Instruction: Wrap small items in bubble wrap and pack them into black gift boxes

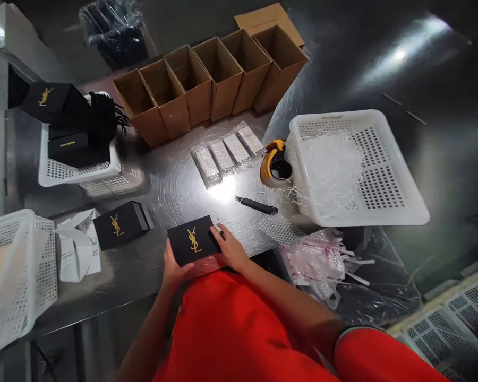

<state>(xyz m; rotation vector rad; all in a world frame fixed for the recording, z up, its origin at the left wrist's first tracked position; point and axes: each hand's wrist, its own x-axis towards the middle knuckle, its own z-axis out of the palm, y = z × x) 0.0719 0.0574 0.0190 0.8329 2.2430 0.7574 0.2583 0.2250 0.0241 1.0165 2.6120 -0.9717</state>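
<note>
A black gift box (183, 239) with a gold YSL monogram lies near the table's front edge, just in front of my body. My left hand (176, 268) grips its left side, the thumb along the near edge. At the right end, my right hand (231, 246) holds it with the fingers by the corner. Beyond the box rests a black utility knife (257, 205), its tip pointing left. Farther back several bubble-wrapped flat packs (222, 155) lie in a row. To the left, a similar black box (117, 226) leans by a folded white printed paper (77, 249).
Several open cardboard boxes (201, 101) stand in a row at the back. A white basket (418, 212) with clear shreds is at right, beside a tape dispenser (269, 164). Black boxes fill a left basket (43, 178); another basket (30, 276) stands nearer. Plastic scraps (318, 260) lie right.
</note>
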